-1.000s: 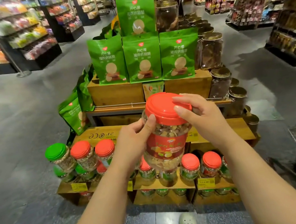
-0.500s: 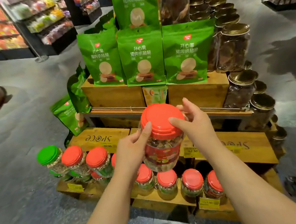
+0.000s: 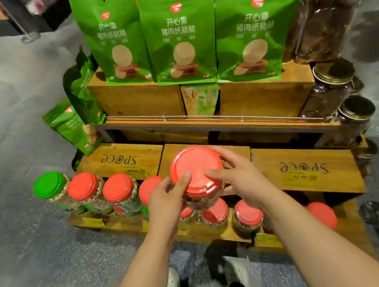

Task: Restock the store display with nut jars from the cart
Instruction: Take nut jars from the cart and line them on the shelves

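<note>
Left hand: my left hand [image 3: 165, 203] clasps the near-left side of the nut jar [image 3: 199, 179], thumb up on the red lid's edge.
Right hand: my right hand [image 3: 241, 182] wraps the jar's right side, index finger lying across the lid.
Jar position: carried in the air, lid toward me, above the front row of red-lidded jars [image 3: 215, 212] on the low wooden shelf [image 3: 198, 235] of the display.
Neighbours: three red-lidded jars [image 3: 117, 188] and one green-lidded jar [image 3: 50, 185] stand to the left; wooden crates [image 3: 311, 168] sit just behind.
Step in hand: I judge I am lowering this jar toward a place on the display; which gap is meant, I cannot tell.
Risk one: the base is hidden beneath the lid, so it could land on a standing jar's lid and tip.
Risk two: the row is tight; a sideways nudge could topple a neighbour off the shelf edge to the floor.
Risk three: the clear wall looks smooth; a loosened clasp could let it slip.
</note>
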A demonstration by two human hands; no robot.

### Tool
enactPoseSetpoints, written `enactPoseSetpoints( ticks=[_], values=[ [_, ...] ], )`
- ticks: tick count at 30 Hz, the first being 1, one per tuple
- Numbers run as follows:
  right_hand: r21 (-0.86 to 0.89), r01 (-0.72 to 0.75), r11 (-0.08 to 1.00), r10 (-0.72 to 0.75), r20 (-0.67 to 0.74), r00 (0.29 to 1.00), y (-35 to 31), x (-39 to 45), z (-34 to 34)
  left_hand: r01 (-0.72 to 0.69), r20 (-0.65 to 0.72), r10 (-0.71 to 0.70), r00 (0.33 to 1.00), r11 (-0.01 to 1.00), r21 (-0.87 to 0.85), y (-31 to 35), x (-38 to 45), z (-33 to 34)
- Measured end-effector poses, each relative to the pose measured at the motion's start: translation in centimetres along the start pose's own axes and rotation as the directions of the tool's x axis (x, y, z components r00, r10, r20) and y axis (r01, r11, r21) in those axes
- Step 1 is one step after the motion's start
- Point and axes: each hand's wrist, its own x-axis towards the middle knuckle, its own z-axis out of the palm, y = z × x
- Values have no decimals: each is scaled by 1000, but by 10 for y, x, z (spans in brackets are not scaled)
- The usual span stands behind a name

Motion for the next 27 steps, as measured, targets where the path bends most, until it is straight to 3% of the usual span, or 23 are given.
enactPoseSetpoints(
  ticks=[9, 15, 19, 27],
  values=[
    [86, -54, 995, 68, -158, 985, 69, 30, 18, 81, 76, -95, 993, 983, 168, -52, 64, -17],
    [-82, -112, 990, 97, -171, 980, 109, 54, 19, 149, 107, -168, 980, 975, 163, -108, 90, -21],
    [-96, -167, 981, 148, -180, 972, 136, 77, 14, 215, 172, -230, 958, 972, 98, -131, 110, -16],
    [23, -272, 962, 271, -208, 940, 186, 114, 9, 44, 173, -101, 980, 952, 304, -167, 152, -8]
  ],
)
